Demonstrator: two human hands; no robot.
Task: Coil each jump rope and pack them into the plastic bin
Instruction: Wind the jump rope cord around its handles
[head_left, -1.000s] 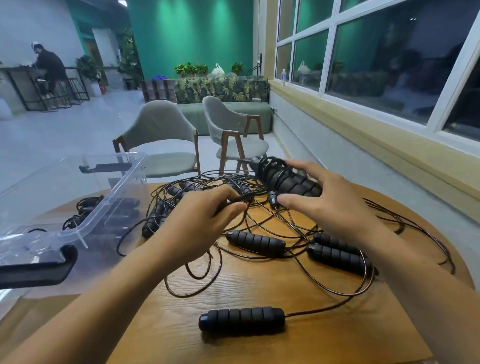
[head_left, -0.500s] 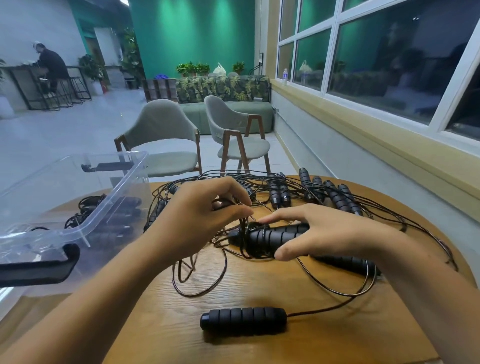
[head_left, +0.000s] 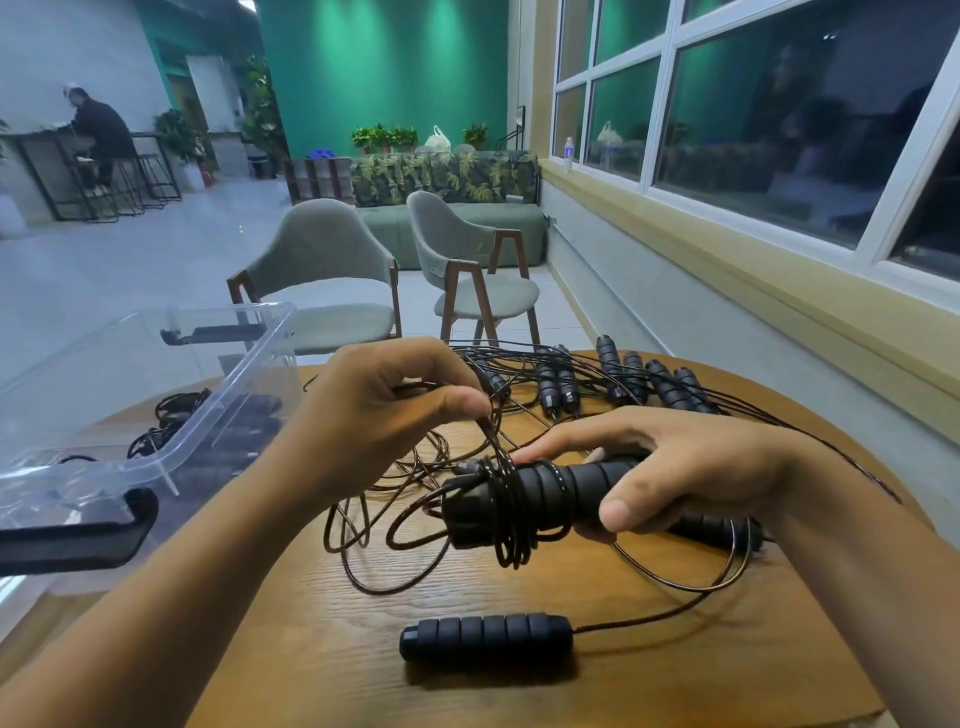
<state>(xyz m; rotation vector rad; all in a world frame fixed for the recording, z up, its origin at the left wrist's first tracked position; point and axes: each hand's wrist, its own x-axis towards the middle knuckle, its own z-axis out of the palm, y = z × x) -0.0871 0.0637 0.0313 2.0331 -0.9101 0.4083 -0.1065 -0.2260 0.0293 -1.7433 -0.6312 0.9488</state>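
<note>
The right hand (head_left: 675, 467) grips the foam handles (head_left: 587, 483); the left hand (head_left: 374, 415) pinches cord (head_left: 492, 439) just above them. The slack wraps may slip off, perhaps snagging the other ropes (head_left: 667, 389).

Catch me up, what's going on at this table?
A person is coiling a jump rope at a round wooden table. The left hand pinches a thin black cord. Just below it, the right hand grips a ribbed black foam handle with several turns wound round its end. A clear plastic bin on the left holds some coiled ropes. More handles lie at the far side, and one loose black handle lies nearer the person.
</note>
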